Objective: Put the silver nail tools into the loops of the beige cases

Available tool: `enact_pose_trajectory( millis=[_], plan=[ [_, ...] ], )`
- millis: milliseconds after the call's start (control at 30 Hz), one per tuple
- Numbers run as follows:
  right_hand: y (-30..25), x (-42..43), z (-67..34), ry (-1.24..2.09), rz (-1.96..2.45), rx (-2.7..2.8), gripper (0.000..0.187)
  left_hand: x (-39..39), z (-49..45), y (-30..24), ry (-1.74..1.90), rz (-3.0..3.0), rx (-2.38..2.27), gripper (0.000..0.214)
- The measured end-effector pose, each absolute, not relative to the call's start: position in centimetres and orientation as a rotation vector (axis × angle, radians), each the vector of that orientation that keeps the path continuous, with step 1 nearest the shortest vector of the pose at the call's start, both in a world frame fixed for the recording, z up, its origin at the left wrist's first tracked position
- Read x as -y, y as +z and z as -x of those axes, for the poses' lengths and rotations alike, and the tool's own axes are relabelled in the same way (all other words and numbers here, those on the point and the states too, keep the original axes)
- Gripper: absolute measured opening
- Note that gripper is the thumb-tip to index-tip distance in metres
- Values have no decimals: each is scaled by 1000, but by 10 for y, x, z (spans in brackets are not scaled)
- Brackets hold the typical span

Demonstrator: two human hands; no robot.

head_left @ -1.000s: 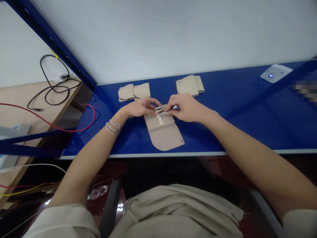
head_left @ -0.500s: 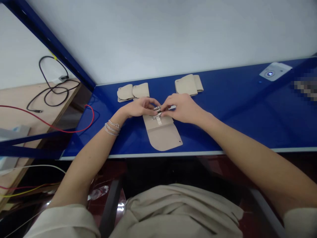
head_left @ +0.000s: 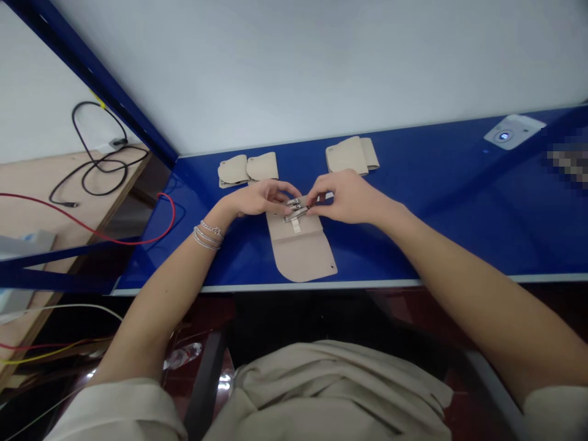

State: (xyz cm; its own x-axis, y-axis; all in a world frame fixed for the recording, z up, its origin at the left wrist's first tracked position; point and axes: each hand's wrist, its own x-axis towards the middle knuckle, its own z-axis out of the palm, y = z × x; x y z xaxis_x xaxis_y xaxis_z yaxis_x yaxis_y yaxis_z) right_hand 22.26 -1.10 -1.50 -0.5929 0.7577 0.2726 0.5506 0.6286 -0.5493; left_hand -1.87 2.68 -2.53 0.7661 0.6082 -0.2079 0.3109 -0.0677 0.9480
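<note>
- Logging a tan leather-look panel [head_left: 301,254] lying flat at the middle of the blue counter [head_left: 459,245], its rounded end toward the wearer at 6 o'clock and a small punched hole near that end at 5 o'clock.
- Silver metal clasp [head_left: 295,211] sits at the panel's 12 o'clock end, between both hands; a narrow pale tab [head_left: 296,226] lies just below it on the panel.
- Left hand [head_left: 260,199] comes in from 9 o'clock, fingers curled against the clasp's left side. Grip looks narrow, but fingertips partly hide the metal; possibly only steadying it, so I cannot tell whether it is closed on anything.
- Right hand [head_left: 346,197] comes in from 3 o'clock, its grip a tight pinch on the clasp's right side, thumb and forefinger close together.
- Handling, judged: panel likely light, thin and semi-stiff, bending readily across its crease. Best held by its flat straight sides, leaving the clasp free.
- Clasp is small and looks hard and slick, so fingertip contact suits it; the glossy counter may let the panel skid.
- Two tan folded pieces [head_left: 248,167] lie at 11 o'clock; another folded tan piece [head_left: 351,155] lies at 1 o'clock.
- Silver bracelets [head_left: 206,236] circle the left wrist.
</note>
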Motion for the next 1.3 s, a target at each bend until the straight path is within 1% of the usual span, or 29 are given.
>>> enact_pose_trajectory(
  millis=[100, 367, 633, 800, 867, 967, 1100, 1300],
  plan=[
    [-15, 13, -221, 566, 1003, 2374, 12, -27, 18, -26, 294, -1702, -761, 47],
    [-21, 17, -212, 547, 973, 2411, 12, -27, 17, -26, 282, -1703, -770, 49],
    [-30, 20, -202, 461, 932, 2382, 10, -25, 16, -24, 299, -1710, -776, 47],
    [-28, 18, -203, 541, 916, 2307, 13, -24, 16, -23, 293, -1717, -792, 47],
    [-24, 12, -211, 564, 970, 2259, 18, -24, 15, -23, 288, -1706, -805, 47],
    [-18, 0, -228, 469, 1174, 2212, 19, -24, 15, -23, 271, -1706, -827, 46],
    [-16, -11, -244, 448, 1491, 2355, 21, -24, 14, -23, 255, -1720, -832, 46],
    [-21, -9, -236, 486, 1513, 2374, 12, -23, 13, -22, 252, -1727, -834, 46]
  ],
)
